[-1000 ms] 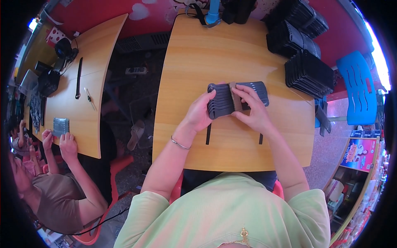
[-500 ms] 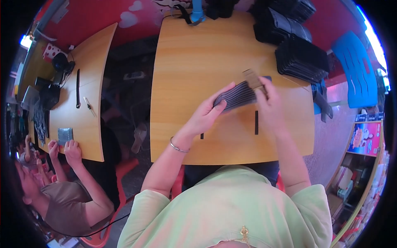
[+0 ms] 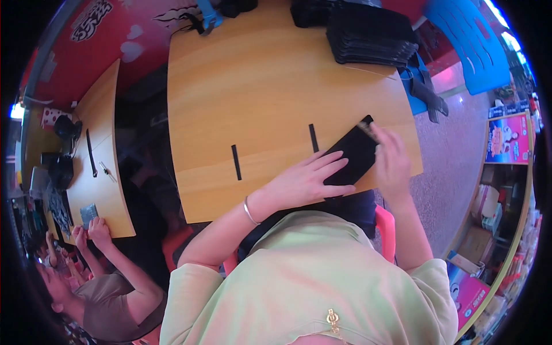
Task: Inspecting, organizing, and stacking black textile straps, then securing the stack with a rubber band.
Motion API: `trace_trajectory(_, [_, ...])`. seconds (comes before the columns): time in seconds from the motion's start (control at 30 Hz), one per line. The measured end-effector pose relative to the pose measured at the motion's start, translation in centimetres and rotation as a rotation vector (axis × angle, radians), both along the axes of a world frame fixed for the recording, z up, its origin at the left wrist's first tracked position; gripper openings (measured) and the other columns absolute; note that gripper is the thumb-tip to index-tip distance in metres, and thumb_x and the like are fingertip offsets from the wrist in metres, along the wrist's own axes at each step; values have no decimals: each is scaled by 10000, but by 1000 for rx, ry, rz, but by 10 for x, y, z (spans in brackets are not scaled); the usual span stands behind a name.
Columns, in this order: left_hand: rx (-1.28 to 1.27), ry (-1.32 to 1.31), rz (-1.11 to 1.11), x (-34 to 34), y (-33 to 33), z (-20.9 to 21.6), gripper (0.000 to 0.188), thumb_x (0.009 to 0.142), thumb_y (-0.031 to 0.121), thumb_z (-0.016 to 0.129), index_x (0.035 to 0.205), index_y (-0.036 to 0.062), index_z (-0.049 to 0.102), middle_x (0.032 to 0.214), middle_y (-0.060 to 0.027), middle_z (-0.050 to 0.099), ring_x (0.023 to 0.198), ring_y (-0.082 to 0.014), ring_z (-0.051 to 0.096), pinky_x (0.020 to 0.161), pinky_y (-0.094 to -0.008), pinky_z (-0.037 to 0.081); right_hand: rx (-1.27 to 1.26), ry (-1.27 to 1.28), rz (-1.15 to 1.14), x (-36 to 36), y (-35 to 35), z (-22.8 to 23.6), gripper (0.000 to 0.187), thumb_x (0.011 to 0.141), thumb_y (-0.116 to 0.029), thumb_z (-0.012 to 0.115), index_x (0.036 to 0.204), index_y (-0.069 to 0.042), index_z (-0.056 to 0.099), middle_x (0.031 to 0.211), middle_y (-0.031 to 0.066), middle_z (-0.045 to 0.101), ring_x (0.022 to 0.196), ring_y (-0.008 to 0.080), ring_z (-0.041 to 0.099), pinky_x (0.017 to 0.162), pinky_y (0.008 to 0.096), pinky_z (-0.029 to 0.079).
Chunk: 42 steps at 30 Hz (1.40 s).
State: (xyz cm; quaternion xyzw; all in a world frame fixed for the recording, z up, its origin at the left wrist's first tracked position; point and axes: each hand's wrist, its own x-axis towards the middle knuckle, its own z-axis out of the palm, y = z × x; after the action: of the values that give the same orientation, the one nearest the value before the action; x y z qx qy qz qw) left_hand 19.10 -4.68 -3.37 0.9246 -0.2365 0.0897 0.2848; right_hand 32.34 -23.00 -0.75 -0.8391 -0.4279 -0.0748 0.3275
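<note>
A flat black panel [image 3: 357, 150] lies slanted on the wooden table near its front right part. My left hand [image 3: 307, 183] rests across its near left side, palm down with the fingers spread. My right hand [image 3: 394, 164] is at the panel's right end, fingertips on a small brown piece [image 3: 366, 126] at the far corner. Most of that piece is hidden, so I cannot tell if it is loose or attached. Left of the panel lie two short black strips, one farther left [image 3: 236, 163] and another close to the panel [image 3: 313, 137].
A stack of black cases [image 3: 371, 34] stands at the table's far right. Behind it is a blue chair [image 3: 468, 43]. A blue stand [image 3: 209, 17] is at the far edge. Leftward, a co-worker [image 3: 118, 299] handles a small grey packet [image 3: 88, 214] at another table [image 3: 100, 132].
The ribbed grey piece held up in both hands is no longer seen; a black panel now lies under my hands. My left hand has flattened out. The view has shifted right.
</note>
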Motion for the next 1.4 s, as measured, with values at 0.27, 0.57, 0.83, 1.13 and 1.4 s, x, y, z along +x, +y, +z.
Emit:
trace_trajectory(0.27, [275,174,8,-6,4,0,531,728,286,685,1240,245,551,1415,-61,395,1338,-305,304,1106,-562,158,-380,-89,-9,-30,-9,-24,470,788,-137,627,1236,-42,523,1152,80,523,868,240,542,719,340,492])
trace_trajectory(0.57, [160,121,288,-11,-21,-9,276,782,310,670,973,122,603,1320,-88,490,1265,-296,403,1005,-451,348,-415,-100,79,-24,-11,-20,455,781,-156,653,1208,-36,550,1061,59,536,869,222,532,744,334,470])
trace_trajectory(0.83, [13,30,399,-8,-30,-27,136,760,133,654,823,82,545,1249,-106,537,1208,-316,456,963,-428,393,-360,-8,70,-26,-4,-20,426,790,-162,661,1183,-27,567,981,72,512,847,221,524,730,347,464])
trace_trajectory(1.13, [-66,21,438,-7,-32,-32,185,722,107,707,845,90,570,1228,-83,552,1194,-308,469,956,-429,400,-387,247,204,-11,-5,-14,518,780,-71,636,1271,-32,475,1212,138,462,1018,278,533,857,360,468])
trace_trajectory(1.4, [-95,10,447,-8,-31,-35,191,719,113,710,849,98,572,1217,-70,556,1192,-296,472,950,-423,404,-492,415,463,18,0,0,713,698,-82,711,1346,-68,413,1425,99,352,1252,308,412,1037,379,371])
